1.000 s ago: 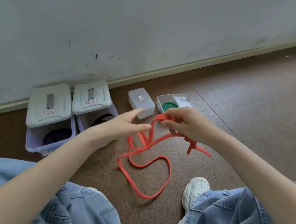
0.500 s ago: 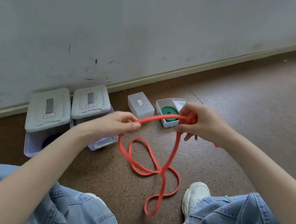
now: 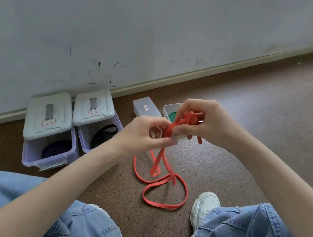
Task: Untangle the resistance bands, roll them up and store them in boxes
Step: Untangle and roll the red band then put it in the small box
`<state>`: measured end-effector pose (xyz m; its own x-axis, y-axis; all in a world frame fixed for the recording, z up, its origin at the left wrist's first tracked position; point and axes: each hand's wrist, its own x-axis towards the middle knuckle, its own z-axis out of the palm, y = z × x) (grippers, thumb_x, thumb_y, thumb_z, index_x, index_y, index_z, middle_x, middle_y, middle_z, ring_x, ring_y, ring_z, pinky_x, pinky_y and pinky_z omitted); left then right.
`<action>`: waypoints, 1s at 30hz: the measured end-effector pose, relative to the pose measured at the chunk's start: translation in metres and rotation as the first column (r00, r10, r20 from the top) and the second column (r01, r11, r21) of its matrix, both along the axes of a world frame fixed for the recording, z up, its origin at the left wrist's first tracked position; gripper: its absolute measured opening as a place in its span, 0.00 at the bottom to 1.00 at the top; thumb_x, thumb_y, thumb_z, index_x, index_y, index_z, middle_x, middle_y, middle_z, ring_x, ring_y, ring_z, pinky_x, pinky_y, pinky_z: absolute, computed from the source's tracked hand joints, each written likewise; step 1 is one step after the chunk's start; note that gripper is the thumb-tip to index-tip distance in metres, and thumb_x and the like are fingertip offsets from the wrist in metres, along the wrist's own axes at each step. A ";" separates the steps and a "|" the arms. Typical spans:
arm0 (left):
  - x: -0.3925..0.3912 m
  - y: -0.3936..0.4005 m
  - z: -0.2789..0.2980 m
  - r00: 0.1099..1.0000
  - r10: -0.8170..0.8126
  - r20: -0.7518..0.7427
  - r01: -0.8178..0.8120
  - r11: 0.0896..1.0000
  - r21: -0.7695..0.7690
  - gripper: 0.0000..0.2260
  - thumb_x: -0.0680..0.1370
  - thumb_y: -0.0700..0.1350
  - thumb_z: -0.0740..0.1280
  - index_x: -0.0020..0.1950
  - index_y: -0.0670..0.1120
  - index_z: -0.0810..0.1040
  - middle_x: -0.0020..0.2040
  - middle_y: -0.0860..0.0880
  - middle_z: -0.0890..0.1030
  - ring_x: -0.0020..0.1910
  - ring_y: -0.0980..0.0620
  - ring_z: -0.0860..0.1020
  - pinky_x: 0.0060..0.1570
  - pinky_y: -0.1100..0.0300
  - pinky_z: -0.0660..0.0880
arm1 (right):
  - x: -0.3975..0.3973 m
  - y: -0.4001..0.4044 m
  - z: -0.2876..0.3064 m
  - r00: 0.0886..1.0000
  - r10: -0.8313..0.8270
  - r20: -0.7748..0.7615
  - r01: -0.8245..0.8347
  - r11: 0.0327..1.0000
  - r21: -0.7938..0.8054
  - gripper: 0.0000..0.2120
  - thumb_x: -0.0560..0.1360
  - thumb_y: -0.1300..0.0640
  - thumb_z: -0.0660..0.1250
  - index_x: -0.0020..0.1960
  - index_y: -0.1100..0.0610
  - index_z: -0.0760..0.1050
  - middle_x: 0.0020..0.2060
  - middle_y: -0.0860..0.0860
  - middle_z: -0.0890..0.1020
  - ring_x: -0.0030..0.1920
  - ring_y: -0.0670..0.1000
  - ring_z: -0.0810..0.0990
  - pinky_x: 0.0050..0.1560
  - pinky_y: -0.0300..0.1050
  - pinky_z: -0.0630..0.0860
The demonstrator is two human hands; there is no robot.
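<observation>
An orange-red resistance band hangs from both hands, its lower loops lying on the brown floor. My right hand grips a small rolled-up bunch of the band at the top. My left hand pinches the band just below and to the left of it. Behind the hands stands a small open white box with a rolled green band in it. Two lilac bins sit at the left: one holds a purple band, the other a black band.
A small closed white box lies next to the open one. White lids rest askew on both bins. The wall and its baseboard run behind the boxes. My jeans-clad knees and a white shoe frame the floor in front.
My hands have come close together. The stretch of band that spanned between them is now gathered at my right hand. The hanging loops have shifted on the floor.
</observation>
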<state>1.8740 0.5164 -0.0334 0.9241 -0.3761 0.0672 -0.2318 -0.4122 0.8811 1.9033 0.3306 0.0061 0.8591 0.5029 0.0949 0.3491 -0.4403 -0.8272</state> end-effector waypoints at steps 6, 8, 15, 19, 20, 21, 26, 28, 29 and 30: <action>-0.004 0.004 -0.003 0.860 0.019 0.510 -0.245 0.892 0.379 0.07 0.73 0.48 0.71 0.46 0.46 0.82 0.38 0.52 0.78 0.38 0.55 0.70 0.36 0.67 0.64 | -0.002 0.001 -0.005 0.989 0.054 0.137 -0.021 0.972 -0.232 0.08 0.64 0.58 0.75 0.39 0.49 0.77 0.30 0.44 0.77 0.31 0.45 0.73 0.38 0.49 0.76; -0.005 0.000 -0.005 0.871 0.012 0.492 -0.219 0.905 0.365 0.06 0.74 0.46 0.70 0.46 0.44 0.81 0.39 0.50 0.78 0.38 0.53 0.72 0.37 0.62 0.69 | -0.003 0.003 -0.005 0.988 0.020 0.150 0.000 0.991 -0.133 0.08 0.65 0.63 0.73 0.39 0.51 0.77 0.29 0.46 0.77 0.30 0.46 0.73 0.35 0.47 0.75; 0.003 0.001 -0.017 0.953 0.120 0.278 -0.220 0.904 0.367 0.04 0.77 0.41 0.64 0.47 0.40 0.74 0.40 0.45 0.79 0.39 0.48 0.79 0.44 0.50 0.76 | 0.003 -0.006 0.002 0.977 -0.174 0.123 0.153 0.975 0.159 0.07 0.67 0.67 0.72 0.40 0.57 0.78 0.31 0.58 0.77 0.30 0.46 0.71 0.33 0.36 0.70; 0.009 0.016 0.009 0.725 0.174 0.666 -0.492 0.808 0.324 0.05 0.75 0.43 0.64 0.45 0.42 0.78 0.31 0.52 0.71 0.30 0.55 0.67 0.31 0.58 0.72 | 0.008 -0.014 0.002 0.995 -0.081 -0.058 0.073 0.989 -0.128 0.11 0.68 0.66 0.73 0.43 0.55 0.74 0.39 0.57 0.82 0.35 0.49 0.79 0.43 0.44 0.80; 0.008 0.014 0.016 0.656 0.147 0.741 -0.524 0.795 0.306 0.07 0.75 0.44 0.63 0.44 0.42 0.79 0.30 0.51 0.70 0.30 0.55 0.66 0.30 0.60 0.69 | 0.006 -0.012 0.001 0.990 -0.023 -0.137 -0.001 0.985 -0.174 0.13 0.68 0.65 0.73 0.46 0.54 0.73 0.41 0.54 0.83 0.38 0.48 0.82 0.45 0.44 0.81; 0.007 0.010 0.019 0.619 0.088 0.780 -0.512 0.799 0.316 0.10 0.74 0.45 0.61 0.44 0.42 0.80 0.30 0.50 0.71 0.31 0.55 0.67 0.29 0.61 0.68 | 0.003 -0.008 -0.001 0.983 0.026 -0.183 -0.060 0.981 -0.185 0.17 0.67 0.64 0.74 0.49 0.53 0.71 0.43 0.51 0.83 0.41 0.48 0.83 0.46 0.44 0.80; 0.000 -0.001 0.000 0.726 -0.158 0.669 -0.318 0.786 0.530 0.15 0.77 0.48 0.57 0.44 0.39 0.78 0.33 0.46 0.77 0.30 0.50 0.75 0.26 0.57 0.75 | -0.006 0.013 -0.004 0.995 -0.019 -0.096 0.018 1.000 -0.018 0.11 0.70 0.64 0.71 0.47 0.54 0.71 0.40 0.58 0.83 0.44 0.61 0.81 0.49 0.57 0.77; 0.001 -0.002 -0.013 0.816 -0.058 0.575 -0.319 0.785 0.531 0.11 0.80 0.46 0.58 0.48 0.40 0.76 0.37 0.47 0.75 0.35 0.49 0.74 0.34 0.53 0.76 | -0.007 0.014 -0.002 0.999 -0.046 0.028 0.045 0.999 0.009 0.12 0.72 0.64 0.70 0.43 0.51 0.70 0.39 0.54 0.83 0.43 0.56 0.82 0.48 0.54 0.78; 0.003 -0.004 -0.021 0.850 -0.011 0.526 -0.319 0.784 0.533 0.10 0.80 0.45 0.57 0.50 0.41 0.74 0.38 0.48 0.73 0.38 0.50 0.73 0.39 0.53 0.76 | -0.007 0.014 0.000 0.995 -0.035 0.097 0.034 0.999 0.011 0.13 0.72 0.64 0.69 0.42 0.49 0.69 0.39 0.50 0.82 0.43 0.51 0.82 0.47 0.48 0.78; 0.005 -0.005 -0.029 0.877 0.018 0.479 -0.312 0.780 0.543 0.09 0.81 0.45 0.55 0.51 0.41 0.72 0.39 0.48 0.71 0.39 0.50 0.73 0.43 0.54 0.75 | -0.007 0.013 0.001 0.989 -0.023 0.146 0.021 1.000 0.015 0.14 0.72 0.64 0.69 0.42 0.48 0.69 0.39 0.47 0.82 0.42 0.47 0.81 0.45 0.43 0.78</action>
<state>1.8787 0.5117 -0.0626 0.9039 -0.3188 0.2853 -0.3955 -0.8770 0.2729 1.8961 0.3438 0.0072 0.8461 0.4823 0.2269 0.4574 -0.4384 -0.7737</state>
